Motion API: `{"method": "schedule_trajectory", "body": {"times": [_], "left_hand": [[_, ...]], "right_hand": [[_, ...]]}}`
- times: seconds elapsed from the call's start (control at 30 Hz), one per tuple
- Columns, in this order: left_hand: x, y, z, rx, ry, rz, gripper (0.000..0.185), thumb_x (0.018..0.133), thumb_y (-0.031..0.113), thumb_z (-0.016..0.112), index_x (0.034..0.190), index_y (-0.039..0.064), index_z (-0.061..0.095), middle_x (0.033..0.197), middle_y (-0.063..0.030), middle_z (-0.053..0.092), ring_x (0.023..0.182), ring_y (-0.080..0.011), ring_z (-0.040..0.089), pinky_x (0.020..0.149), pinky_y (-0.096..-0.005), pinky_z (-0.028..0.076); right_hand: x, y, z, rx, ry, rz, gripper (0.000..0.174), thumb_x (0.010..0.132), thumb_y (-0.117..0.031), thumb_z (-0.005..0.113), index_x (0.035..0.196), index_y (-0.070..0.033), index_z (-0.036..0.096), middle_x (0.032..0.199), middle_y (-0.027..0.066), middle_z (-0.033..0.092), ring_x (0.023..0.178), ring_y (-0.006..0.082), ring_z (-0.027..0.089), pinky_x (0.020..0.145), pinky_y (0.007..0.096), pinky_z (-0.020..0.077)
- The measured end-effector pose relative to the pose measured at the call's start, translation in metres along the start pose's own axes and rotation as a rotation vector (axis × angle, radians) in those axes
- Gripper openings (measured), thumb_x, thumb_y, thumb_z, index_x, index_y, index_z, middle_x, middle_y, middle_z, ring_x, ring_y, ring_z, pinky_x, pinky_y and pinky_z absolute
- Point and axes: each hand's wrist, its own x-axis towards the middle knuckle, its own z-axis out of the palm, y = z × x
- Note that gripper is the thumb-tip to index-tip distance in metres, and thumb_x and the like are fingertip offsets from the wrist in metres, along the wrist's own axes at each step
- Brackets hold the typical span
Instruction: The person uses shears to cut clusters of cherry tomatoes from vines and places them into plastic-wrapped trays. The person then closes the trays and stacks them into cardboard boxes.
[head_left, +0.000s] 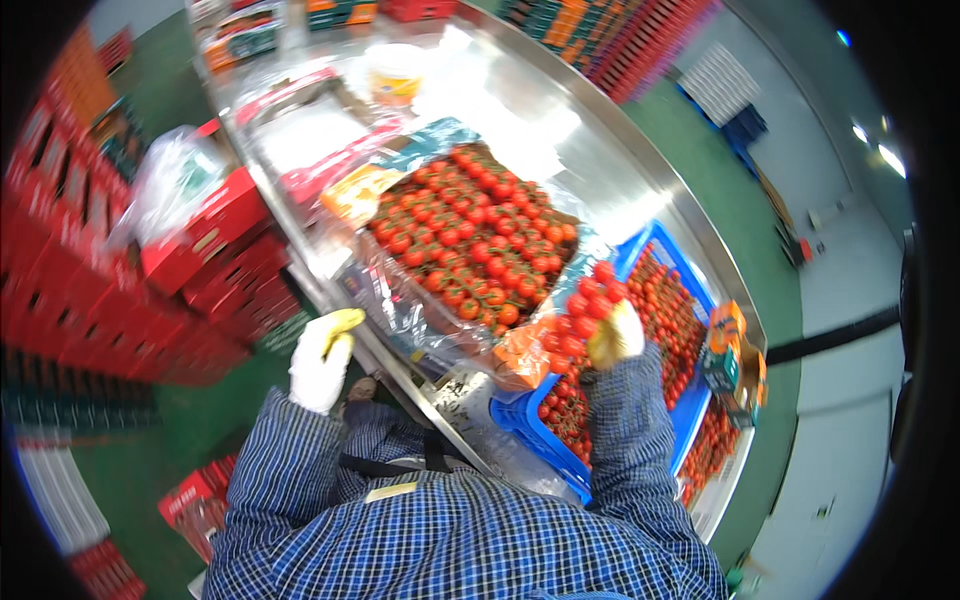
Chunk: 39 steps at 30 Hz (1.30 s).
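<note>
My right hand, in a white and yellow work glove, holds a vine of red cherry tomatoes above a blue plastic crate that has more tomatoes in it. A cardboard box lined with clear plastic film, filled with cherry tomatoes on the vine, lies on the steel table left of that hand. My left hand, gloved the same way, is at the table's near left edge with fingers bent and holding nothing; thumb and fingers are a little apart.
The steel table has a raised rim. On it are an opened red-edged carton, a white tub and a small orange and green carton. Red boxes are stacked beside the table at left; further crate stacks stand behind it.
</note>
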Motion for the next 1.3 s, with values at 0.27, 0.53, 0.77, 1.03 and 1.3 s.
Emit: {"method": "schedule_trajectory", "body": {"times": [0.27, 0.53, 0.77, 1.03, 1.3], "left_hand": [[0.093, -0.038, -0.042, -0.127, -0.063, 0.053, 0.030, 0.088, -0.005, 0.051, 0.116, -0.002, 0.060, 0.115, -0.0126, 0.065, 0.108, -0.0215, 0.061, 0.096, -0.0315, 0.046], [0.209, -0.063, -0.099, -0.063, -0.119, -0.020, 0.031, 0.092, -0.003, 0.048, 0.121, -0.005, 0.058, 0.119, -0.0145, 0.063, 0.111, -0.0221, 0.060, 0.100, -0.0324, 0.045], [0.221, -0.065, -0.091, -0.127, -0.088, 0.149, 0.028, 0.089, -0.003, 0.055, 0.115, -0.001, 0.065, 0.110, -0.0103, 0.065, 0.101, -0.0196, 0.061, 0.092, -0.0293, 0.047], [0.181, -0.054, -0.094, -0.106, -0.004, 0.082, 0.027, 0.087, 0.000, 0.056, 0.112, 0.001, 0.067, 0.107, -0.0102, 0.066, 0.100, -0.0207, 0.063, 0.089, -0.0299, 0.049], [0.159, -0.028, -0.075, -0.250, -0.104, -0.001, 0.032, 0.093, 0.001, 0.052, 0.124, -0.001, 0.059, 0.118, -0.0105, 0.066, 0.106, -0.0150, 0.061, 0.091, -0.0267, 0.048]], "right_hand": [[0.031, 0.043, 0.021, -0.114, 0.508, 0.132, 0.043, 0.087, -0.019, 0.067, 0.123, 0.001, 0.054, 0.101, 0.0124, 0.065, 0.091, 0.0280, 0.068, 0.080, 0.0386, 0.0572], [0.037, 0.024, 0.053, -0.860, 0.707, -0.173, 0.039, 0.081, 0.004, 0.053, 0.119, 0.000, 0.060, 0.109, 0.0080, 0.066, 0.098, 0.0161, 0.063, 0.081, 0.0257, 0.0501], [0.080, 0.022, 0.061, -1.946, -0.095, -0.408, 0.073, 0.057, 0.014, 0.057, 0.127, -0.009, 0.058, 0.122, 0.0119, 0.060, 0.118, 0.0342, 0.054, 0.101, 0.0409, 0.0439], [0.095, 0.018, 0.052, -2.260, -0.297, 0.113, 0.076, 0.062, -0.008, 0.068, 0.135, -0.020, 0.052, 0.128, 0.0124, 0.052, 0.124, 0.0332, 0.047, 0.105, 0.0418, 0.0391], [0.078, 0.021, 0.049, -2.073, -0.387, -0.145, 0.080, 0.063, -0.019, 0.076, 0.136, -0.005, 0.047, 0.120, 0.0190, 0.055, 0.107, 0.0361, 0.055, 0.093, 0.0414, 0.0469]]}}
